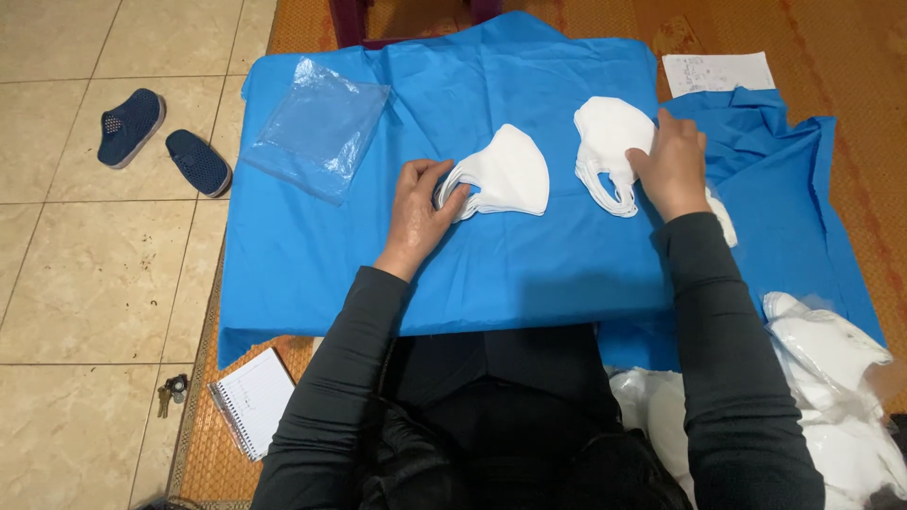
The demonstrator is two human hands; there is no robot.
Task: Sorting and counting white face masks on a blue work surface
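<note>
Left hand fingers pinch the left mask stack; right hand presses flat, fingers together, on the right stack. Loose ear loops could tangle, fanning either stack.

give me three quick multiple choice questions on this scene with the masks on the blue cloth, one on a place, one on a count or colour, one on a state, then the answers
1. Where does the clear plastic bag lie?
A. on the blue cloth, far left part
B. on the floor tiles beside the shoes
C. on the spiral notebook

2. How many dark blue shoes are on the floor tiles?
A. one
B. two
C. four

3. What is the left hand doing?
A. resting flat on bare cloth
B. holding a set of keys
C. gripping the ear-loop end of a stack of white masks

Answers:
1. A, the bag rests wholly on the cloth, left of both hands.
2. B, a pair sits side by side left of the cloth.
3. C, its fingers close around the stack's left end, while the right hand presses on a second mask stack.
</note>
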